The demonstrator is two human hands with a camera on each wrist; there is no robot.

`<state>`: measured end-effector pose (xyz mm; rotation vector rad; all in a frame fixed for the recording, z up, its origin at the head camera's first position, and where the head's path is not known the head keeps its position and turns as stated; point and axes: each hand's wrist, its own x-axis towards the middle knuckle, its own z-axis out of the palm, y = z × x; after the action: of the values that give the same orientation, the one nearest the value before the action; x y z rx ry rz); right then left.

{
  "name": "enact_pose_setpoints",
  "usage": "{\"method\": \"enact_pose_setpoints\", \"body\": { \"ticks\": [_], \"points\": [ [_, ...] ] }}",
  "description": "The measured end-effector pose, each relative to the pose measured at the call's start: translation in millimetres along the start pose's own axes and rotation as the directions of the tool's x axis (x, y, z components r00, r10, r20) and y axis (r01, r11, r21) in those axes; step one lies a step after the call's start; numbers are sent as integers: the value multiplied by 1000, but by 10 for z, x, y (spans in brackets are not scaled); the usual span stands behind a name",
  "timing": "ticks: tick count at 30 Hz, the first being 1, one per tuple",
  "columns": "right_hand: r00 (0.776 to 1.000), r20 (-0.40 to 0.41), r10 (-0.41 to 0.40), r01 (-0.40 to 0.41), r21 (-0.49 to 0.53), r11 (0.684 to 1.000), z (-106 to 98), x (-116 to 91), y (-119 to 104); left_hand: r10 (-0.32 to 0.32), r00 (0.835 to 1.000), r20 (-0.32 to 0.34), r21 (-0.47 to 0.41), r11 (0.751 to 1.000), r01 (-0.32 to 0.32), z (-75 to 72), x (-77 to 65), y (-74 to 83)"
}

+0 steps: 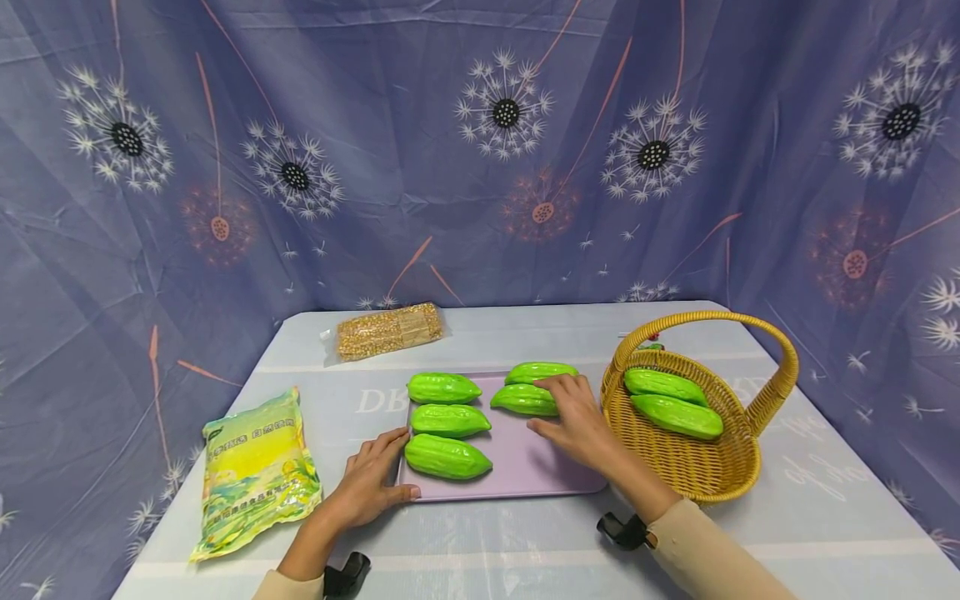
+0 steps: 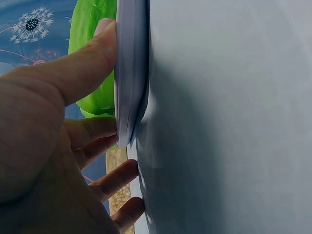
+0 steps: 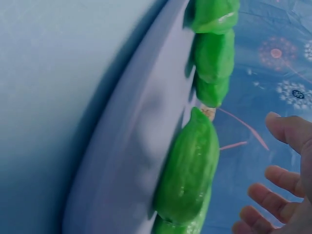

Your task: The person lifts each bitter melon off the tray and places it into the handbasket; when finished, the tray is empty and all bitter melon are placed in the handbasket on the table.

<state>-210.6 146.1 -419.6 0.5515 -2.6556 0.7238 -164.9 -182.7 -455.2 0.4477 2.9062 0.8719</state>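
On a pale pink-purple tray (image 1: 517, 479) lie glossy green ridged gourds. Three stand in a column at the left, the nearest gourd (image 1: 447, 457) close to the front rim. Two more, including the right-hand gourd (image 1: 525, 400), lie at the back right. My left hand (image 1: 367, 483) spans the tray's front left corner, thumb at the front rim and fingertips along the left side; in the left wrist view the thumb (image 2: 92, 63) overlaps the rim. My right hand (image 1: 576, 417) hovers over the right-hand gourds, fingers spread and loosely bent; the right wrist view shows nothing between its fingers (image 3: 268, 197).
A wicker basket (image 1: 678, 467) with a tall handle, holding two green gourds (image 1: 678, 417), stands right of the tray. A yellow-green bag (image 1: 258, 475) lies at the left. Behind is a clear pack of golden kernels (image 1: 390, 331). A dandelion-print curtain (image 1: 420, 167) surrounds the table.
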Motion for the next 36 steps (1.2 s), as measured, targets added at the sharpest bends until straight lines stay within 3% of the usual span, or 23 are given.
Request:
{"method": "enact_pose_setpoints", "body": {
  "ticks": [13,36],
  "points": [
    [999,-14,33,-33,-3,999,238,88,108,-11,1000,3,-10,1000,11,8,-4,-4],
    [993,4,122,-121,-57,991,396,165,201,0,1000,4,-24,1000,0,8,8,-6]
  ]
}}
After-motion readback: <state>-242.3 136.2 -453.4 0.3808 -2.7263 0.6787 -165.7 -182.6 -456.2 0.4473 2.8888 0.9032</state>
